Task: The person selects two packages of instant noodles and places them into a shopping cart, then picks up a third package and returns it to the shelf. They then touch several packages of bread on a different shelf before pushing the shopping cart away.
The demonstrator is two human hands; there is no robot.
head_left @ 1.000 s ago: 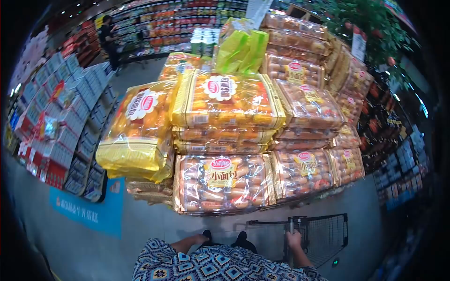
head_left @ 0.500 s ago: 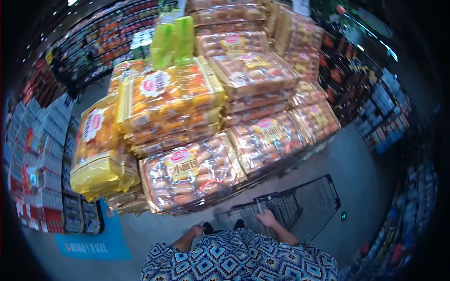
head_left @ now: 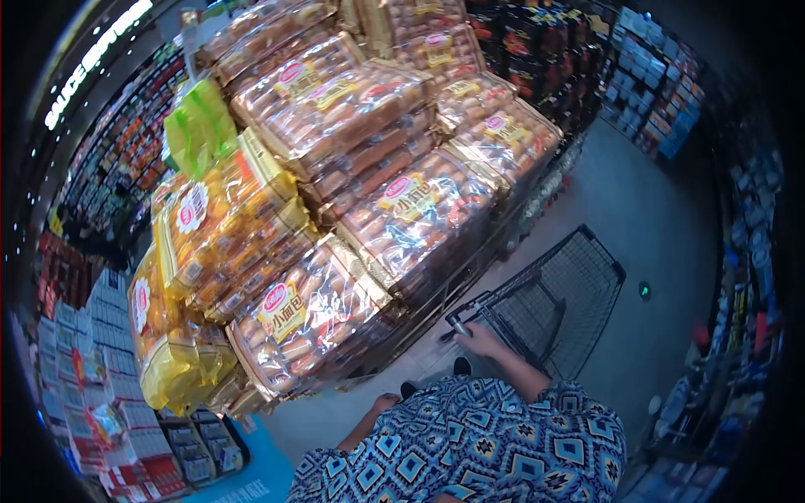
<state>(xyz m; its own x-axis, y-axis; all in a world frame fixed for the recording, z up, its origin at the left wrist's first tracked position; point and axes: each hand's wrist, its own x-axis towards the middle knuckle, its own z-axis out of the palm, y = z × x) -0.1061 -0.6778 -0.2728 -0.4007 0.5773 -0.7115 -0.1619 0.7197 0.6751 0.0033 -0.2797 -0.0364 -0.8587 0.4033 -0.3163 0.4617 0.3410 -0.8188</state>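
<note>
My right hand (head_left: 480, 340) is closed around the push handle (head_left: 463, 326) of a wire shopping cart (head_left: 563, 292). Out to the right, the cart's basket stretches away from me, and I make out nothing in it. Low at my other side hangs my left hand (head_left: 386, 402), partly hidden by the patterned shirt (head_left: 478, 427); its fingers are too small to read. Closest in front of that hand is a pack of small bread rolls (head_left: 306, 318) on the near corner of a tall display. Yellow-wrapped bread packs (head_left: 225, 220) are stacked to its left.
More roll packs (head_left: 419, 210) line the display's edge beside the cart. A green bag (head_left: 201, 130) stands on top. White boxes (head_left: 109, 360) are stacked at left, shelves (head_left: 650, 80) rise at far right. Grey floor (head_left: 662, 210) runs beyond the cart.
The view has turned, so the bread display appears tilted and further left. The cart shows higher and more to the right, my right hand still on its handle.
</note>
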